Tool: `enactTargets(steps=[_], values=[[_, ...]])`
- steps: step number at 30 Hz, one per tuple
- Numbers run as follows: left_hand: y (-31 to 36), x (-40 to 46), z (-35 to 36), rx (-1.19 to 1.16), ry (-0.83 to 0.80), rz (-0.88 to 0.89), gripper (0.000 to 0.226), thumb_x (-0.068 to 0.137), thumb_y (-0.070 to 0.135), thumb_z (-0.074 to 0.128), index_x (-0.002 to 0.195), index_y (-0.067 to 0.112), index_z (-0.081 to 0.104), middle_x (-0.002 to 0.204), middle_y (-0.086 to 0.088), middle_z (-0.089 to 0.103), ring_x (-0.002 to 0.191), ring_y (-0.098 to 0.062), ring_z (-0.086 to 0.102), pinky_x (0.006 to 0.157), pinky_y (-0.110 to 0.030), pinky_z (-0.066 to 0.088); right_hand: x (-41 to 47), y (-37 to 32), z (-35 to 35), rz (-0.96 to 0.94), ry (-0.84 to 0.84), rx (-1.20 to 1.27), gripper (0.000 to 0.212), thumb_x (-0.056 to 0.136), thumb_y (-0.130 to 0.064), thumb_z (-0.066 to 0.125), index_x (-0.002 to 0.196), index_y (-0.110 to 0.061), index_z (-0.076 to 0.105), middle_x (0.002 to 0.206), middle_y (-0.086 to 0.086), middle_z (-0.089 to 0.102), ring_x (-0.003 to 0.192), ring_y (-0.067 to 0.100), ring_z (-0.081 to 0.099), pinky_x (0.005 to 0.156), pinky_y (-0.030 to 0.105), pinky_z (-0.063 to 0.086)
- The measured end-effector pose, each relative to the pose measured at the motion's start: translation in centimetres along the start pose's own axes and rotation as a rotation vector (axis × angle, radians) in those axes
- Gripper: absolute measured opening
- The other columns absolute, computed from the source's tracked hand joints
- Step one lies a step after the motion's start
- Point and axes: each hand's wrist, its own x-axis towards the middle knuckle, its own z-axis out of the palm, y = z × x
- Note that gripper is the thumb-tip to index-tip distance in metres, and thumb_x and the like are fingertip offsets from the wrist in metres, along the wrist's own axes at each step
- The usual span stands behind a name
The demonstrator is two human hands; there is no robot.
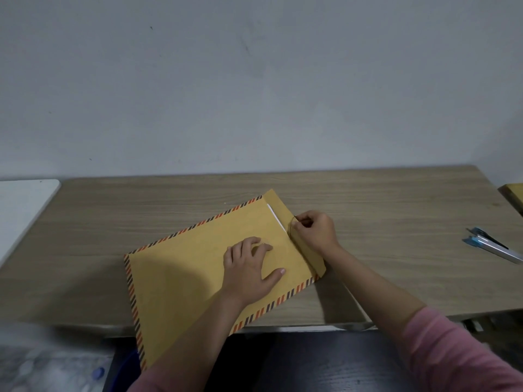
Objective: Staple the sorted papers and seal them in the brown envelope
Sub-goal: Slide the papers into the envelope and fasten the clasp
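A brown envelope [192,267] with a red-and-black striped border lies at an angle on the wooden table [396,199], its near corner hanging over the front edge. A thin white strip of papers [276,220] shows at its open end, under the flap [283,206]. My left hand [250,267] presses flat on the envelope near that end, fingers spread. My right hand [314,232] pinches a thin dark string at the flap's edge.
A blue and silver stapler [492,244] lies on the table at the far right. A white surface [19,210] adjoins the table at the left. A yellowish object [513,193] sits at the right edge. A grey wall stands behind.
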Motion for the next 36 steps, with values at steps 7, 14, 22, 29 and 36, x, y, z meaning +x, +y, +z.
enactTargets(steps=[7, 14, 22, 29, 36], values=[[0.0, 0.0, 0.0, -0.004, 0.010, 0.000, 0.059, 0.076, 0.076, 0.038, 0.121, 0.039, 0.047, 0.132, 0.007, 0.040, 0.123, -0.016, 0.037, 0.106, -0.042, 0.024, -0.1, -0.2, 0.5, 0.041, 0.013, 0.004, 0.010, 0.079, -0.012, 0.067, 0.087, -0.009, 0.072, 0.084, 0.003, 0.070, 0.075, 0.013, 0.061, 0.070, 0.026, 0.050], [0.0, -0.1, -0.1, 0.006, 0.005, -0.002, 0.059, 0.077, 0.076, 0.037, 0.121, 0.039, 0.047, 0.132, 0.007, 0.039, 0.124, -0.016, 0.037, 0.106, -0.042, 0.024, 0.7, -1.3, 0.5, 0.119, -0.043, 0.055, 0.009, 0.079, -0.019, 0.066, 0.072, -0.013, 0.067, 0.073, 0.000, 0.066, 0.071, 0.013, 0.060, 0.067, 0.026, 0.045], [0.1, -0.2, -0.2, -0.013, 0.001, -0.007, 0.058, 0.077, 0.075, 0.039, 0.121, 0.038, 0.047, 0.131, 0.007, 0.039, 0.122, -0.017, 0.037, 0.107, -0.044, 0.025, 1.2, -2.1, 0.8, 0.149, -0.015, 0.084, 0.018, 0.079, -0.015, 0.066, 0.062, -0.011, 0.067, 0.060, -0.001, 0.061, 0.057, 0.009, 0.052, 0.063, 0.022, 0.039], [0.1, 0.0, -0.2, 0.005, -0.023, -0.010, 0.060, 0.076, 0.077, 0.035, 0.122, 0.039, 0.045, 0.132, 0.008, 0.039, 0.122, -0.016, 0.037, 0.106, -0.043, 0.028, 2.1, -3.3, -2.2, 0.339, 0.074, 0.456, 0.023, 0.092, -0.012, 0.052, 0.075, -0.001, 0.064, 0.071, 0.007, 0.067, 0.068, 0.019, 0.065, 0.056, 0.022, 0.053], [0.8, 0.5, -0.5, 0.083, -0.031, -0.019, 0.063, 0.077, 0.078, 0.031, 0.124, 0.038, 0.043, 0.132, 0.005, 0.040, 0.117, -0.020, 0.040, 0.096, -0.040, 0.036, 2.2, -3.0, -6.3, 0.363, -0.074, 0.263, 0.012, 0.088, -0.020, 0.059, 0.079, -0.011, 0.056, 0.054, 0.002, 0.041, 0.043, 0.015, 0.037, 0.044, 0.026, 0.032]])
